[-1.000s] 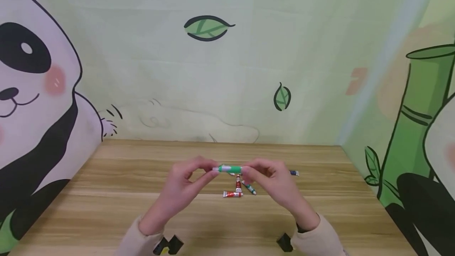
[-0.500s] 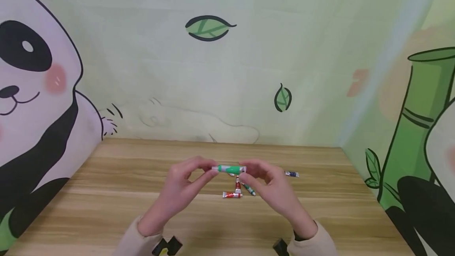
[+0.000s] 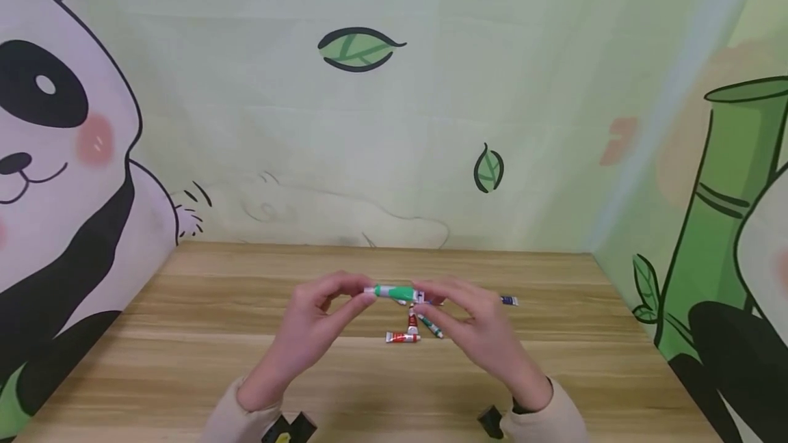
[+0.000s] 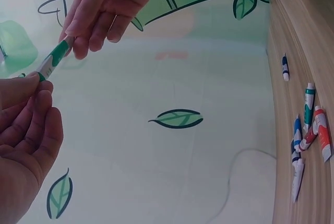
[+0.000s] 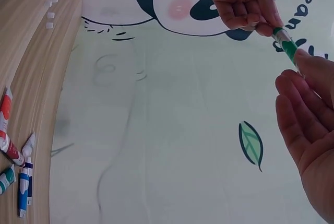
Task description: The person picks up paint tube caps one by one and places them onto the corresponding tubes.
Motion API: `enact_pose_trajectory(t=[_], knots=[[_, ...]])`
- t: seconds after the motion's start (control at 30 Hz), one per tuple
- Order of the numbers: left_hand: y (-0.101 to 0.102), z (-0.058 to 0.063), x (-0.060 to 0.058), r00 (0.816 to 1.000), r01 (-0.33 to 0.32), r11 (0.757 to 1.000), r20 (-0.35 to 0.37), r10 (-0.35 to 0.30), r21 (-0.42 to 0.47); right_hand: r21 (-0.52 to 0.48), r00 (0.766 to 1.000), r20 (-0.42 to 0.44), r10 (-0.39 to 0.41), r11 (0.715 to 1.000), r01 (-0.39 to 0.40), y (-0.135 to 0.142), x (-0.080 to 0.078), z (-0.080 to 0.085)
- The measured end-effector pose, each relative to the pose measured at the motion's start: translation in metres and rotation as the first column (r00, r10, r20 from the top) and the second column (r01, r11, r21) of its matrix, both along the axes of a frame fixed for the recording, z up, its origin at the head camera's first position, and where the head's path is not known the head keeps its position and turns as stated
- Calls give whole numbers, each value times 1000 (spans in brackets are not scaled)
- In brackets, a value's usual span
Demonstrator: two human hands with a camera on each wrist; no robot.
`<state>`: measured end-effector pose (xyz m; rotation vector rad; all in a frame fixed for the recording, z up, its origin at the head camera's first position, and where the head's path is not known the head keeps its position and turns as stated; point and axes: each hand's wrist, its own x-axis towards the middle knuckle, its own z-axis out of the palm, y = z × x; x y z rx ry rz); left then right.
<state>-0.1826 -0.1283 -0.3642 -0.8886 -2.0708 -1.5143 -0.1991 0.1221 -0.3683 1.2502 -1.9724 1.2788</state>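
Note:
A small green and white paint tube (image 3: 395, 293) is held level above the table, between both hands. My left hand (image 3: 323, 316) pinches its cap end with thumb and forefinger. At the flat crimped end, the thumb and forefinger of my right hand (image 3: 474, 316) hold the tube from below and above. The right wrist view shows the green band of this tube (image 5: 288, 48) beside the right thumb, the other right fingers loosely bent beneath. Under the hands lie a red paint tube (image 3: 403, 338), a dark red tube (image 3: 412, 320) and a teal-green tube (image 3: 431, 327).
A dark blue tube (image 3: 509, 301) lies apart on the right of the wooden table (image 3: 246, 333). The left wrist view also shows a blue tube (image 4: 297, 132) and a white tube (image 4: 297, 179) in the cluster. A printed wall cloth (image 3: 246, 122) rises behind the table.
The right fingers loosened from the tube's end, baring the crimp, and now hold that crimped end. The left hand keeps its pinch almost in place. The tubes on the table stay put.

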Motion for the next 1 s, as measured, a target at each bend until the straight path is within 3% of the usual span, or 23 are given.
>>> enact_pose_trajectory(t=[0.37,0.6,0.7,0.9,0.97,1.0], knots=[[1,-2,-1,993,6,997,-114,-15,-77,4,991,132,3,1000,-4,3,4,-2],[1,2,-5,971,40,994,-230,-63,-106,39,972,233,-27,999,19,2,3,3],[1,3,-6,950,56,992,-300,-87,-110,42,931,364,7,999,-24,0,5,6],[2,1,-3,887,56,991,-449,-105,-121,-41,807,573,142,989,-145,-5,8,3],[2,0,-4,884,42,992,-458,-91,-115,-62,774,612,161,986,-156,-6,7,2],[2,0,-4,890,38,993,-449,-84,-109,-59,770,622,145,989,-139,-6,7,2]])
